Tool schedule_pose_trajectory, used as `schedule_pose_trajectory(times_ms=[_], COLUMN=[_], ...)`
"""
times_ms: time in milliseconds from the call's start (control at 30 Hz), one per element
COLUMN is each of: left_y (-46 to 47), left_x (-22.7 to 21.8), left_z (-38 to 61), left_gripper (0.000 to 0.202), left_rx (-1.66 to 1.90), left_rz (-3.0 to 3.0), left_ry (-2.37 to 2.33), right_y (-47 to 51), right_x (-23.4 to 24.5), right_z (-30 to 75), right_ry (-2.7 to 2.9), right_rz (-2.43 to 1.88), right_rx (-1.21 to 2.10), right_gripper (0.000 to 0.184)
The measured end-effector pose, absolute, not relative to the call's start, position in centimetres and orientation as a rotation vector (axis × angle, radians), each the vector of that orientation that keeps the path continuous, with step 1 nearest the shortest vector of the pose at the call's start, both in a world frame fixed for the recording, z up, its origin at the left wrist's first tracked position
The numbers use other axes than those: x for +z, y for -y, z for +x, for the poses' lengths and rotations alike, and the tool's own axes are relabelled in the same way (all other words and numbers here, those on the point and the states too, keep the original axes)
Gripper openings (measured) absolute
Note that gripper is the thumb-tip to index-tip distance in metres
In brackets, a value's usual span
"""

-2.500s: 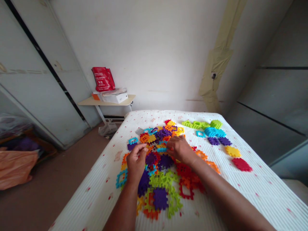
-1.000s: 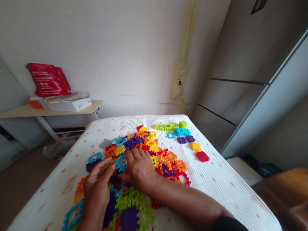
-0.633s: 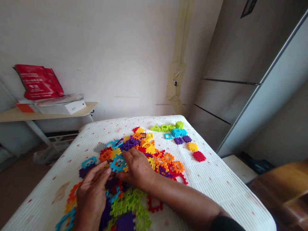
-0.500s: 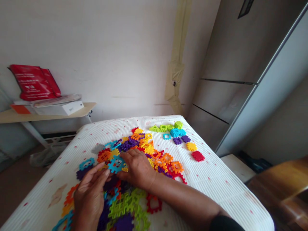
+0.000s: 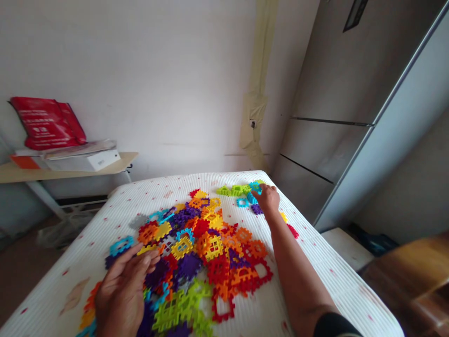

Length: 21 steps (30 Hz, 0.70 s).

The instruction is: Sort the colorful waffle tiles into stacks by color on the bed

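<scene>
the person's right hand [image 5: 268, 200] is stretched over the far right part of a white, ribbed cloth with red flecks [image 5: 333, 281], its grip closed on a light-blue plastic piece with notched edges [image 5: 255, 186], which sits at the fingertips just above a stack of light-blue notched plastic pieces [image 5: 251, 198]. beside that stack lie a light-blue square plastic frame [image 5: 238, 202] and a row of lime-green plastic pieces [image 5: 237, 190]; a purple notched plastic piece [image 5: 257, 209] shows below the hand. past the forearm, partly hidden, are a yellow plastic piece [image 5: 284, 217] and a red plastic piece [image 5: 292, 231]. the left hand [image 5: 124, 288] is half curled at the left side of a spread-out, mixed-colour pile of notched plastic pieces [image 5: 189, 264]; whether its grip holds anything cannot be told. farther back on the left, a red bag with white lettering [image 5: 49, 122] rests near a white box [image 5: 101, 160].
</scene>
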<state>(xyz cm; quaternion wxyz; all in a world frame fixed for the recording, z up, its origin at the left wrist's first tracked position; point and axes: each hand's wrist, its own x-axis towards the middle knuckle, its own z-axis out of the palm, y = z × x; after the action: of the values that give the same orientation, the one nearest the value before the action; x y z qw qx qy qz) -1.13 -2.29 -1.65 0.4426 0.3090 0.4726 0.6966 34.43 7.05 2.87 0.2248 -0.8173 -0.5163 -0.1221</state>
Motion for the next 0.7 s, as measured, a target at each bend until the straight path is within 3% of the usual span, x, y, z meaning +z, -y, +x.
schedule_pose_trajectory(times_ms=[700], left_y=[2.2], left_x=[-2.1], left_z=[-1.2], left_gripper=[0.053], left_rx=[1.715], left_rz=[0.771], left_ry=[-1.204], right_y=[-7.9], right_x=[0.4], right_z=[35.1], right_ry=[1.423], right_rz=[-2.509], right_rx=[-0.174], right_gripper=[0.040])
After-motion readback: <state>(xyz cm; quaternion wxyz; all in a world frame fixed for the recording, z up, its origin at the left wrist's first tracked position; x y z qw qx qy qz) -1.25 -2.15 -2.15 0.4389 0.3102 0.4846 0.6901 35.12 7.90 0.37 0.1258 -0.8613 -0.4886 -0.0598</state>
